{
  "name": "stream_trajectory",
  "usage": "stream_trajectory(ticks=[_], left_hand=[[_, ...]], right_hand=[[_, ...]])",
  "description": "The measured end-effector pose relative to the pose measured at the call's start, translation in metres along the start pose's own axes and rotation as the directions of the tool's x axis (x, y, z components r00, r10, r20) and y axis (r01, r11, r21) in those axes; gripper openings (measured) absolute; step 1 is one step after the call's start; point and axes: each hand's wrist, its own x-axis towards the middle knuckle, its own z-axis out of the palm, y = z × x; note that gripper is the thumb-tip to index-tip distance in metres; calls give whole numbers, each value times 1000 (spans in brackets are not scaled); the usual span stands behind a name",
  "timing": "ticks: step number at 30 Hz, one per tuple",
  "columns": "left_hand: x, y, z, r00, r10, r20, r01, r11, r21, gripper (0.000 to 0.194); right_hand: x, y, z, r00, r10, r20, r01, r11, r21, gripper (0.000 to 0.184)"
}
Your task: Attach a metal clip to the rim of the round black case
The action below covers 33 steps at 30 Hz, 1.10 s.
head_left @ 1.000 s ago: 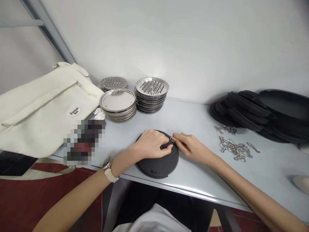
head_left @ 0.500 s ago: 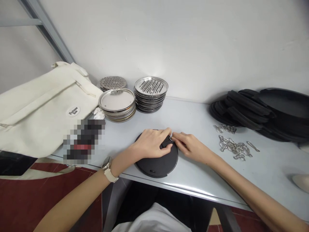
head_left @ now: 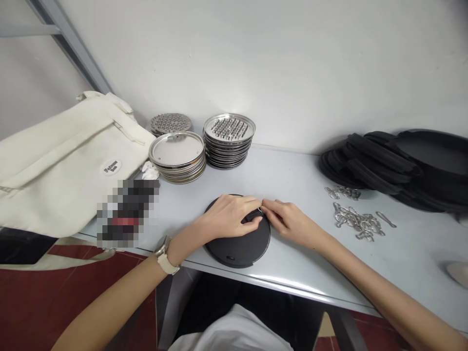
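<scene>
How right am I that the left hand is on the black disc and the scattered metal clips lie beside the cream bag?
The head view shows the metal clips near the black pile, not the cream bag; the left hand is on the disc.

Flat on the pale grey tabletop (head_left: 292, 178) beneath the left hand (head_left: 228, 215), a matte black round disc (head_left: 241, 247), with a small dark slot (head_left: 230, 258) on the wearer's side of the grip. Raised between left thumb and fingers, a black strip (head_left: 250, 216) near the disc's far right edge. Just beside, at the fingertips of the right hand (head_left: 287, 222), a thin silver metal wire loop (head_left: 260, 210), mostly hidden.
</scene>
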Motion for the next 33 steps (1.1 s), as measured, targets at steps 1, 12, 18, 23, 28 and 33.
stream_trajectory(ticks=[1, 12, 18, 23, 28, 33], left_hand=[[0, 0, 0, 1000, -2, 1, 2, 1000, -4, 16], [0, 0, -1, 1000, -6, 14, 6, 1000, -26, 16], [0, -1, 0, 1000, 0, 8, 0, 1000, -31, 16], [1, 0, -2, 1000, -8, 23, 9, 999, -43, 16], [1, 1, -2, 1000, -16, 26, 17, 997, -70, 19], [1, 0, -1, 999, -13, 32, 16, 996, -83, 22]], right_hand=[[0, 0, 0, 1000, 3, -3, -3, 1000, -2, 23], [1, -1, 0, 999, 31, 11, -31, 999, -13, 24], [-2, -2, -3, 998, 50, 41, -52, 998, 30, 26], [-4, -5, -9, 994, 86, 65, -89, 995, 39, 28], [-7, -8, -12, 992, 105, 76, -109, 993, 52, 27], [-8, -9, -14, 990, 112, 86, -118, 991, 63, 26]])
